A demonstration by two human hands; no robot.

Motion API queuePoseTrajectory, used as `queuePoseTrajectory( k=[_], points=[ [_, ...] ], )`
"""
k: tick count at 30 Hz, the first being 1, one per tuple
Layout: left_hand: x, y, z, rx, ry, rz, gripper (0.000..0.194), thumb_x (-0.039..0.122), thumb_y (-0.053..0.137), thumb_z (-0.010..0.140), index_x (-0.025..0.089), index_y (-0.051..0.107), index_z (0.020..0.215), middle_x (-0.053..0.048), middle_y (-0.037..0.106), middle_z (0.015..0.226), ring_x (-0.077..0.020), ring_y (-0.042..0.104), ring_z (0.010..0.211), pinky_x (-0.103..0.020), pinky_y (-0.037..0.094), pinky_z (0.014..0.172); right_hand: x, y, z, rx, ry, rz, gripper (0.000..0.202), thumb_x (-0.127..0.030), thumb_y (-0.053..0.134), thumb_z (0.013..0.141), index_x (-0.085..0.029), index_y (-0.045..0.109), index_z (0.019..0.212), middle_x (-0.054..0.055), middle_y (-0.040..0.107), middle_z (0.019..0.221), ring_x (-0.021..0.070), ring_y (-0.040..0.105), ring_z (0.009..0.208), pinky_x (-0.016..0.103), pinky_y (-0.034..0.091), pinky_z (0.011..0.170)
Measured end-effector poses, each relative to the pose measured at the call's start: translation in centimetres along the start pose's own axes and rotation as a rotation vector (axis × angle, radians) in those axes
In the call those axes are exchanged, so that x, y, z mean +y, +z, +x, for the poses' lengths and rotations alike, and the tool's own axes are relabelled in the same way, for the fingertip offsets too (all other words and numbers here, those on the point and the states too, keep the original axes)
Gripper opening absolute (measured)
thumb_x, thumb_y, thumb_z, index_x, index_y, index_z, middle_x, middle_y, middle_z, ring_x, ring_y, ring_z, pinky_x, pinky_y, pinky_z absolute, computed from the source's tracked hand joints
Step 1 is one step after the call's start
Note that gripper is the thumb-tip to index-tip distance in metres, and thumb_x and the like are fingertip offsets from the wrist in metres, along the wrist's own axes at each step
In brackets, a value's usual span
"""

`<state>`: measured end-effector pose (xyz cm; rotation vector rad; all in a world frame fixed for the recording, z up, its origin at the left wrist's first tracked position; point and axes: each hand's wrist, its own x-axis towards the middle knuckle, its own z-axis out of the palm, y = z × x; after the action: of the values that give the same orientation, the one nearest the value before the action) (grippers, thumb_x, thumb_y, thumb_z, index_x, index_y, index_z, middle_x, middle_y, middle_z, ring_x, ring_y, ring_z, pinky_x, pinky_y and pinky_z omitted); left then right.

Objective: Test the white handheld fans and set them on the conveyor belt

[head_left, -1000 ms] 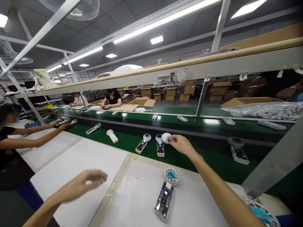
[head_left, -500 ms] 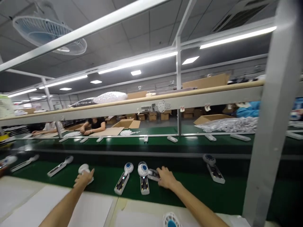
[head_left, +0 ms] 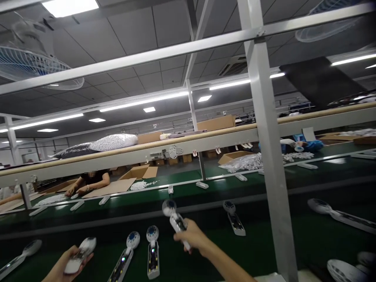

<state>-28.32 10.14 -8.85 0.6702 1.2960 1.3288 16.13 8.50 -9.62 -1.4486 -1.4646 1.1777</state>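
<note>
My left hand (head_left: 69, 261) is wrapped round a white handheld device (head_left: 80, 254) at the lower left, above the green belt. In my right hand (head_left: 192, 236), near the middle, is another white device (head_left: 175, 219) with a round head, tilted, its head pointing up and left. Between my hands, two white devices (head_left: 152, 252) (head_left: 125, 256) lie on the belt with round blue-dotted heads and small lit lights in their open handles. Another device (head_left: 234, 218) lies to the right of my right hand.
A grey metal post (head_left: 270, 149) stands right of centre. More devices (head_left: 343, 215) lie at the right and far left. Across the green belt (head_left: 205, 254) are white parts (head_left: 140, 185), cardboard (head_left: 113, 187) and a person's arms (head_left: 101, 182).
The view has swung right and tilted up. My right hand has picked up the device it was touching on the belt. My left hand now holds its device raised and turned.
</note>
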Motion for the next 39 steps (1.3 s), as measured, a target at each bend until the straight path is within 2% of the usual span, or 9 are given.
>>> queuePoseTrajectory(
  k=[1, 2, 6, 10, 14, 20, 26, 36, 39],
  points=[
    [0.3, 1.2, -1.4, 0.0, -0.133, -0.117, 0.07, 0.017, 0.064, 0.081, 0.008, 0.035, 0.144, -0.014, 0.069, 0.09, -0.0153, 0.061, 0.053, -0.023, 0.052, 0.048, -0.8, -0.8, -0.7, 0.004, -0.016, 0.115, 0.034, -0.035, 0.061, 0.075, -0.019, 0.05, 0.103, -0.003, 0.056, 0.061, 0.0165, 0.058, 0.045, 0.021, 0.036, 0.035],
    [0.6, 2.8, -3.0, -0.055, -0.162, -0.203, 0.073, 0.013, 0.063, 0.081, 0.009, 0.032, 0.148, -0.016, 0.07, 0.098, -0.0142, 0.062, 0.055, -0.023, 0.054, 0.051, -1.6, -1.5, -1.5, 0.009, -0.041, 0.222, 0.031, -0.041, 0.057, 0.08, -0.019, 0.05, 0.101, -0.002, 0.057, 0.063, 0.0145, 0.057, 0.045, 0.021, 0.036, 0.035],
    [2.4, 10.9, -10.8, -0.287, -0.107, -0.283, 0.068, 0.005, 0.055, 0.084, 0.006, 0.033, 0.149, -0.021, 0.065, 0.121, -0.0229, 0.072, 0.088, -0.026, 0.062, 0.066, -4.3, -4.0, -4.9, 0.023, -0.149, 0.548, 0.018, -0.032, 0.039, 0.087, -0.02, 0.047, 0.097, 0.001, 0.06, 0.07, 0.0152, 0.065, 0.06, 0.026, 0.055, 0.057],
    [3.2, 18.0, -16.6, -0.399, 0.107, -0.245, 0.059, 0.001, 0.054, 0.08, 0.006, 0.048, 0.139, -0.019, 0.059, 0.135, -0.033, 0.063, 0.118, -0.041, 0.062, 0.09, -5.8, -5.0, -7.7, -0.017, -0.198, 0.648, 0.03, -0.024, 0.048, 0.085, -0.019, 0.048, 0.114, 0.006, 0.071, 0.088, 0.0197, 0.071, 0.076, 0.034, 0.058, 0.075],
    [2.1, 22.0, -19.8, -0.438, 0.362, -0.215, 0.067, 0.008, 0.067, 0.076, 0.019, 0.049, 0.139, -0.013, 0.056, 0.141, -0.035, 0.062, 0.119, -0.044, 0.062, 0.088, -6.3, -4.8, -8.6, 0.046, -0.235, 0.647, 0.045, -0.024, 0.057, 0.081, -0.019, 0.045, 0.125, 0.007, 0.07, 0.096, 0.0199, 0.07, 0.073, 0.033, 0.058, 0.069],
    [-0.5, 24.5, -21.8, -0.508, 0.461, -0.129, 0.075, 0.022, 0.074, 0.073, 0.024, 0.041, 0.14, -0.015, 0.06, 0.133, -0.0241, 0.073, 0.076, -0.032, 0.061, 0.065, -6.7, -4.7, -9.1, 0.111, -0.416, 0.614, 0.058, -0.027, 0.062, 0.08, -0.024, 0.039, 0.134, 0.007, 0.061, 0.119, 0.0217, 0.068, 0.091, 0.037, 0.059, 0.075],
    [-2.2, 25.4, -20.6, -0.648, 0.471, -0.132, 0.064, 0.018, 0.067, 0.077, 0.023, 0.039, 0.135, -0.016, 0.056, 0.136, -0.024, 0.073, 0.077, -0.035, 0.061, 0.068, -6.5, -5.7, -9.5, 0.039, -0.422, 0.512, 0.071, -0.028, 0.061, 0.086, -0.03, 0.028, 0.148, 0.008, 0.056, 0.129, 0.0216, 0.068, 0.095, 0.04, 0.06, 0.083],
    [-2.9, 25.9, -19.5, -0.795, 0.509, -0.139, 0.057, 0.007, 0.056, 0.082, 0.021, 0.036, 0.134, -0.013, 0.068, 0.114, -0.0244, 0.073, 0.081, -0.037, 0.058, 0.075, -6.2, -5.2, -9.6, 0.021, -0.484, 0.441, 0.058, -0.029, 0.062, 0.09, -0.031, 0.036, 0.141, 0.009, 0.059, 0.131, 0.0256, 0.065, 0.11, 0.037, 0.059, 0.083],
    [-3.0, 26.0, -19.4, -0.795, 0.495, -0.146, 0.057, 0.007, 0.055, 0.082, 0.021, 0.036, 0.133, -0.015, 0.064, 0.123, -0.0233, 0.072, 0.08, -0.036, 0.057, 0.074, -6.7, -5.0, -10.0, 0.057, -0.451, 0.476, 0.055, -0.025, 0.062, 0.088, -0.03, 0.039, 0.138, 0.008, 0.06, 0.13, 0.0248, 0.066, 0.107, 0.036, 0.06, 0.08]
  ],
)
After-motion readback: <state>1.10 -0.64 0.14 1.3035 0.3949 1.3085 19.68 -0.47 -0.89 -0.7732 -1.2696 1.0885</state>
